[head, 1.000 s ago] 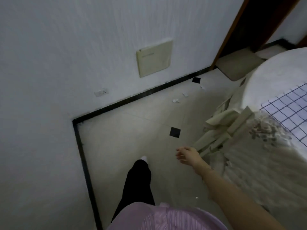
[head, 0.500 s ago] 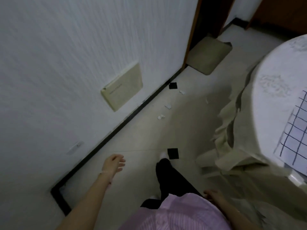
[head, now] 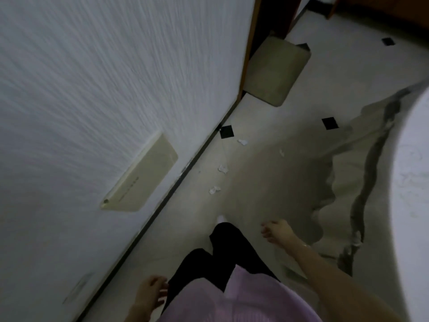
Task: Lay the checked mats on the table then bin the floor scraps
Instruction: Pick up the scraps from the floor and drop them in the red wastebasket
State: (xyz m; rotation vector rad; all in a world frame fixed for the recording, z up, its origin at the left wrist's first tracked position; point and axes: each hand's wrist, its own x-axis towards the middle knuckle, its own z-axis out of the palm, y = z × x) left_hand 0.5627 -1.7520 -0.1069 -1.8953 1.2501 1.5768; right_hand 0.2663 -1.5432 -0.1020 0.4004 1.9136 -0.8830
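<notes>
4 white scraps (head: 223, 168) are lying on the floor (head: 267, 194) beside the wall (head: 92, 89). Left hand (head: 152, 292) and right hand (head: 277, 233) are hanging relaxed and empty, likely freed for picking up. Mats are out of view.

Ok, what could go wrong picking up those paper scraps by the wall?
1. The tablecloth hem pools on the floor beside the path; a foot could snag it and drag the cloth.
2. The paper scraps are small and pale on a pale, dim floor; the scrap nearest the cloth could be missed.
3. No bin is in view, so scraps may drop while carried.
</notes>
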